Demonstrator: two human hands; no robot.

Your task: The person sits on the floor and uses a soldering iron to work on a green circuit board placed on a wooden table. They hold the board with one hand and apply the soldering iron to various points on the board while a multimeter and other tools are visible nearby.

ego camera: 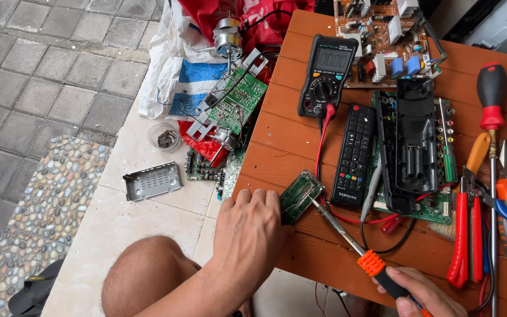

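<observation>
1. Small green circuit board (301,196) sits at the near left edge of the wooden table (283,141), just past our left fingertips, in the head view.
2. Our left hand (249,230) lies palm down on the table edge, fingers (257,198) loosely curled and touching the board's near side, pinning it rather than clenching.
3. Our right hand (421,293) is wrapped around the black-and-orange handle of a soldering iron (347,240); its metal tip reaches up-left from those fingers onto the board.
4. Beyond the left fingers: a black multimeter (326,73) with a red lead (319,154) running down toward the board.
5. Between both hands, further out: a black remote control (354,154), and an opened remote shell (413,141) lying on a larger green board.
6. Right of the right fingers: red-handled pliers (463,235) and a red screwdriver (491,97).
</observation>
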